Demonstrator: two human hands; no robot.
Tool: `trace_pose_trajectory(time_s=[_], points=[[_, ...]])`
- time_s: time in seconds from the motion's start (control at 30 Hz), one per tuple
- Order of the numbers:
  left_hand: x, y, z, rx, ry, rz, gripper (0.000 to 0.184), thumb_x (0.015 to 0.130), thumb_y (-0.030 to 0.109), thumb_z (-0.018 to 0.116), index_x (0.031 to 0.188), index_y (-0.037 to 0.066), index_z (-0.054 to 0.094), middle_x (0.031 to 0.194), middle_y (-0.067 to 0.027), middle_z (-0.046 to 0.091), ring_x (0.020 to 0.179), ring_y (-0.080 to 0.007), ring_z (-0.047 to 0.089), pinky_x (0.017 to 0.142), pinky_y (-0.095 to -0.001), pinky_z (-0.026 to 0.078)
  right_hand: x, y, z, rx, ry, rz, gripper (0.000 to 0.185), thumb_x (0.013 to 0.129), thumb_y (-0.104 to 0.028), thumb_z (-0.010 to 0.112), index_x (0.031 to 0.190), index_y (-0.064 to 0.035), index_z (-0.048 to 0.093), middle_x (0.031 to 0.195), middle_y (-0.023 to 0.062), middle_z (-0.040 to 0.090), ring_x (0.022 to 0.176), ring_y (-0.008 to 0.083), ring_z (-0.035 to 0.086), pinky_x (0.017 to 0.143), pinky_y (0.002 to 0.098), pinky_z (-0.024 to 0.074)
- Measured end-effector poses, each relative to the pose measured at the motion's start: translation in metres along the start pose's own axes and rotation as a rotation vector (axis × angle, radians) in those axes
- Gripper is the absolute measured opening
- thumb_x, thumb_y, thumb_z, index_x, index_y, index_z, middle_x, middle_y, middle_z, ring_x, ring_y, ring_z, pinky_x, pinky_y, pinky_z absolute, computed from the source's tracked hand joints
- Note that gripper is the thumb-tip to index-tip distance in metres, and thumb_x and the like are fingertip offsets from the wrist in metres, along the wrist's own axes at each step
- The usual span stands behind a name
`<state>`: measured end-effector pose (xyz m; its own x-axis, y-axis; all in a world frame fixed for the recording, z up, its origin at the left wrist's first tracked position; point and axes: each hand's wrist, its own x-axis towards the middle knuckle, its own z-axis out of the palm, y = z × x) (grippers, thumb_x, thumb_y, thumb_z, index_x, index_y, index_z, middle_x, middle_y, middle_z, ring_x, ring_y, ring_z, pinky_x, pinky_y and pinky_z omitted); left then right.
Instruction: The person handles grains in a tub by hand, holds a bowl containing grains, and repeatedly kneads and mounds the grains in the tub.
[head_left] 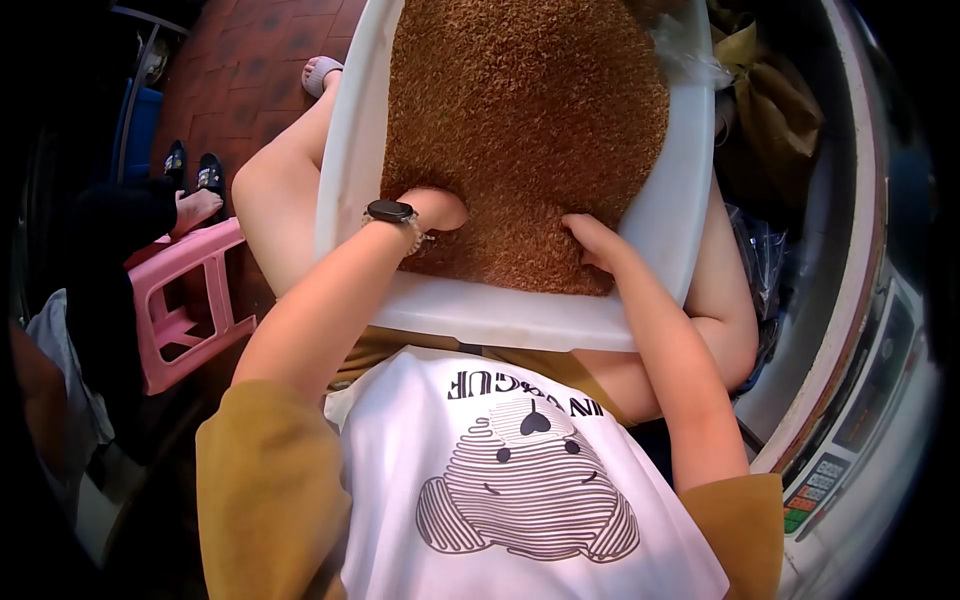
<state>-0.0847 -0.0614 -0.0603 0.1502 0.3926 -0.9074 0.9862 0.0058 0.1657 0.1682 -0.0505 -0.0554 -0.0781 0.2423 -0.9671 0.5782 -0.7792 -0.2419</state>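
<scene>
A broad, flat heap of small reddish-brown dried pieces [530,120], too fine for me to tell their kind, fills much of a white plastic tray [470,308] lying across my lap. My left hand [440,208] is sunk into the near left part of the heap, its fingers hidden; a dark wristband [390,211] and a beaded bracelet [415,238] are on that wrist. At the heap's near right edge, my right hand [594,242] touches the pieces. Its thumb stands apart from the other fingers, whose tips are partly hidden.
A pink plastic stool [185,290] stands at the left beside another person's leg and bare foot [198,208]. Dark slippers [209,172] lie on the red tiled floor [245,75]. At the right are a brown sack [785,105] and a machine with a keypad [815,495].
</scene>
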Motion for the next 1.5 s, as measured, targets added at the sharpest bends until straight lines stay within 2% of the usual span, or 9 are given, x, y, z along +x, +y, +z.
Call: trace_pose_trajectory(time_s=[0.13, 0.2, 0.67, 0.97, 1.07, 1.17, 1.27, 1.4, 1.5], points=[[0.005, 0.000, 0.002, -0.129, -0.039, -0.009, 0.043, 0.087, 0.023, 0.032, 0.120, 0.001, 0.050, 0.130, -0.0145, 0.046, 0.119, -0.0304, 0.044, 0.098, -0.0399, 0.036, 0.019, 0.014, -0.004, 0.216, -0.160, 0.019, 0.049, 0.089, -0.033, 0.038, 0.128, -0.0045, 0.041, 0.130, 0.0112, 0.045, 0.120, 0.0236, 0.041, 0.103, 0.0369, 0.0279], [0.002, 0.002, 0.006, -0.283, -0.046, -0.031, 0.044, 0.088, 0.024, 0.031, 0.123, 0.001, 0.047, 0.131, -0.0140, 0.045, 0.120, -0.0298, 0.044, 0.099, -0.0400, 0.035, 0.025, 0.017, 0.004, 0.299, -0.069, 0.038, 0.042, 0.090, -0.028, 0.033, 0.121, -0.0014, 0.045, 0.124, 0.0115, 0.049, 0.113, 0.0231, 0.047, 0.098, 0.0368, 0.0351], [-0.050, 0.049, -0.013, -2.062, -0.202, 0.084, 0.044, 0.091, 0.026, 0.023, 0.121, 0.000, 0.042, 0.123, -0.0144, 0.048, 0.116, -0.0251, 0.046, 0.101, -0.0411, 0.035, -0.030, -0.032, 0.025, 0.733, -0.460, -0.317, 0.039, 0.093, -0.024, 0.031, 0.116, 0.0010, 0.049, 0.116, 0.0131, 0.054, 0.103, 0.0233, 0.054, 0.092, 0.0386, 0.0429], [-0.100, 0.045, -0.109, -2.314, 0.012, 1.120, 0.052, 0.094, 0.036, 0.024, 0.133, 0.002, 0.031, 0.134, -0.0178, 0.037, 0.125, -0.0296, 0.035, 0.105, -0.0453, 0.026, -0.124, -0.143, -0.020, 0.946, -0.354, -0.708, 0.033, 0.091, -0.020, 0.034, 0.107, 0.0017, 0.054, 0.105, 0.0135, 0.059, 0.098, 0.0223, 0.057, 0.089, 0.0391, 0.0451], [-0.107, 0.040, -0.111, -2.204, 0.304, 0.863, 0.060, 0.093, 0.044, 0.027, 0.139, 0.005, 0.021, 0.140, -0.0194, 0.025, 0.130, -0.0283, 0.025, 0.107, -0.0444, 0.020, -0.114, -0.145, -0.032, 0.901, -0.224, -0.755, 0.036, 0.091, -0.023, 0.038, 0.114, 0.0014, 0.052, 0.109, 0.0122, 0.058, 0.103, 0.0239, 0.054, 0.092, 0.0387, 0.0409], [-0.091, 0.031, -0.089, -1.707, 0.592, 0.442, 0.066, 0.092, 0.048, 0.031, 0.140, 0.006, 0.016, 0.142, -0.0195, 0.020, 0.133, -0.0267, 0.019, 0.108, -0.0434, 0.019, -0.095, -0.116, -0.020, 0.458, 0.333, -0.811, 0.038, 0.089, -0.025, 0.043, 0.118, -0.0027, 0.053, 0.112, 0.0096, 0.057, 0.104, 0.0258, 0.053, 0.095, 0.0386, 0.0370], [-0.074, 0.001, -0.055, -1.063, 0.715, 0.268, 0.060, 0.088, 0.045, 0.039, 0.132, 0.004, 0.031, 0.134, -0.0219, 0.034, 0.123, -0.0304, 0.036, 0.100, -0.0407, 0.031, -0.091, -0.072, -0.012, -0.336, 0.711, -0.619, 0.039, 0.086, -0.027, 0.048, 0.115, -0.0016, 0.055, 0.119, 0.0196, 0.053, 0.112, 0.0306, 0.050, 0.094, 0.0377, 0.0391], [-0.079, -0.014, -0.036, -0.213, 0.456, -0.035, 0.048, 0.086, 0.039, 0.042, 0.114, 0.000, 0.052, 0.118, -0.0259, 0.050, 0.108, -0.0350, 0.051, 0.088, -0.0417, 0.041, -0.095, -0.053, -0.009, -0.724, 0.630, -0.245, 0.034, 0.082, -0.025, 0.048, 0.104, -0.0026, 0.061, 0.111, 0.0199, 0.057, 0.104, 0.0323, 0.054, 0.088, 0.0398, 0.0439], [-0.073, -0.006, -0.028, 0.018, 0.242, -0.041, 0.048, 0.089, 0.041, 0.037, 0.102, 0.001, 0.061, 0.102, -0.0233, 0.059, 0.098, -0.0363, 0.056, 0.089, -0.0396, 0.042, -0.080, -0.048, -0.011, -0.791, 0.591, -0.122, 0.032, 0.081, -0.025, 0.047, 0.098, -0.0032, 0.063, 0.107, 0.0177, 0.060, 0.100, 0.0318, 0.058, 0.085, 0.0407, 0.0459]])
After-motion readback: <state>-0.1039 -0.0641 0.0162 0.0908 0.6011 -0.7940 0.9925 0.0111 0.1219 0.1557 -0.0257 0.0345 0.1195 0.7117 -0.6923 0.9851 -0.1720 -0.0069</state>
